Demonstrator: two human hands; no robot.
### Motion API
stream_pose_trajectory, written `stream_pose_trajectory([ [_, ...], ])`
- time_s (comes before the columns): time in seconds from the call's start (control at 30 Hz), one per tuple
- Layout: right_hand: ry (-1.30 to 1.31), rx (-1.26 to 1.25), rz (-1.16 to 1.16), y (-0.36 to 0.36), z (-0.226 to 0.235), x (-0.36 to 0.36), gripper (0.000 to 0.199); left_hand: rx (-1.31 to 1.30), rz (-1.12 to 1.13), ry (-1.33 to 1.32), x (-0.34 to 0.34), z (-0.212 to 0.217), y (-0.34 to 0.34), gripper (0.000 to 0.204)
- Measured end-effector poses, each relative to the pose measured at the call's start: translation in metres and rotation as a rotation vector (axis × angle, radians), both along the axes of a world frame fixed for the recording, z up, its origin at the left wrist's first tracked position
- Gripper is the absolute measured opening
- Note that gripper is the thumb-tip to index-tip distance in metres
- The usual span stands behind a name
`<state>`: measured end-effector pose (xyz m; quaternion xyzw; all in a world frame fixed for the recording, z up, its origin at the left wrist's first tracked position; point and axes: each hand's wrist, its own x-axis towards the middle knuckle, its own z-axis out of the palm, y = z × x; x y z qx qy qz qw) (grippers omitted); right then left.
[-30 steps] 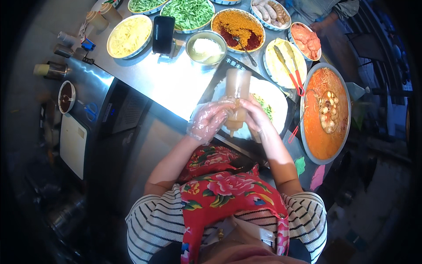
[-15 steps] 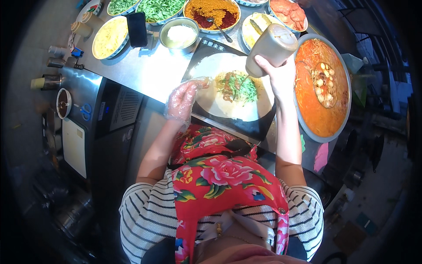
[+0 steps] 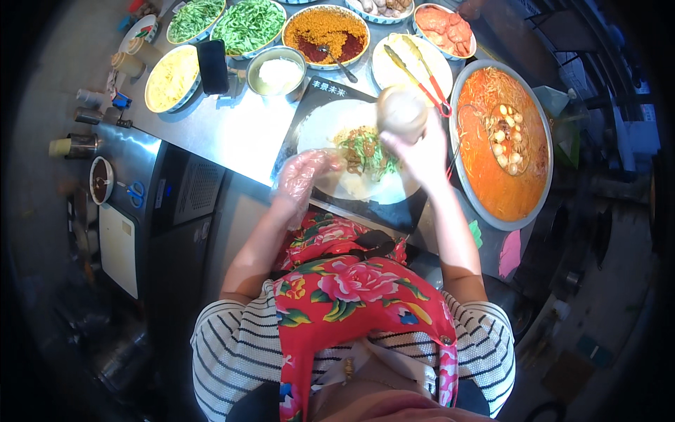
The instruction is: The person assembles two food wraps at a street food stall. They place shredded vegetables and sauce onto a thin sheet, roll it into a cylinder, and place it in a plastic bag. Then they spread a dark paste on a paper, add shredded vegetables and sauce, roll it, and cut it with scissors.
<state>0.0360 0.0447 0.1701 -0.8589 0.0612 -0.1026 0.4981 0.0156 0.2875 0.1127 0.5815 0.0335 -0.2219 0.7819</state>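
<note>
The steel desk carries a dark board under a pale flatbread near the middle, a wide pan of orange stew at right, and bowls of greens and yellow shreds far left.

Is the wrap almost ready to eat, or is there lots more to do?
About halfway, I'd guess. Done: the flat wrap lies open with greens and filling piled on. In hand: the right hand holds a shaker bottle over it, while the gloved left hand rests on the edge. Left: it isn't folded yet.
</note>
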Motion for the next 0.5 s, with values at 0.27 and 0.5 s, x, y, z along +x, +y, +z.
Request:
stream_pose_trajectory([
  [0.27,-0.386,-0.521,0.885,0.073,-0.030,0.043,0.069,-0.604,-0.189,0.351,0.019,-0.042,0.055,0.075],
  [0.5,0.200,-1.013,0.370,0.058,-0.089,0.180,0.046,0.172,0.390,-0.303,0.067,-0.078,0.100,0.082],
])
